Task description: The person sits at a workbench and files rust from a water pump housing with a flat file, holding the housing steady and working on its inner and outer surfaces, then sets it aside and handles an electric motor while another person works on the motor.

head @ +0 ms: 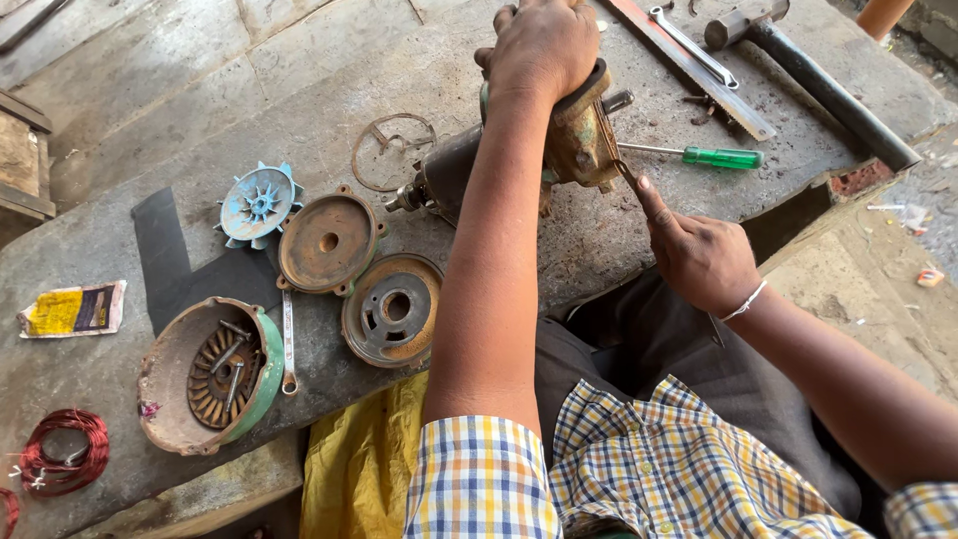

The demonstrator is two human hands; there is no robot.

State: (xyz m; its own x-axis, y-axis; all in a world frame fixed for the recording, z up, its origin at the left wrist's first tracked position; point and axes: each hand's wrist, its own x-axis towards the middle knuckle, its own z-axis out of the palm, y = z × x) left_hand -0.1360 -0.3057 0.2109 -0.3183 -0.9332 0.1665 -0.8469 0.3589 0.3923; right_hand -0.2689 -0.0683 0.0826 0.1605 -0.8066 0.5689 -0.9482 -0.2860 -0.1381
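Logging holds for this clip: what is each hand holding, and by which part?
The left hand clamps the top rim of the rusty green motor housing. The right hand pinches a thin tool at the housing's edge; its grip point is too small to tell.

Head camera, steeply downward, close (probably seated), over workbench (150, 130)

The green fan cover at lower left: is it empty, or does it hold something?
Not empty. The green fan cover lies open side up, with long bolts resting inside it.

Rusty, matt metal motor housing (574, 135), rough concrete slab (299, 90), glossy green plastic screwdriver handle (722, 157).
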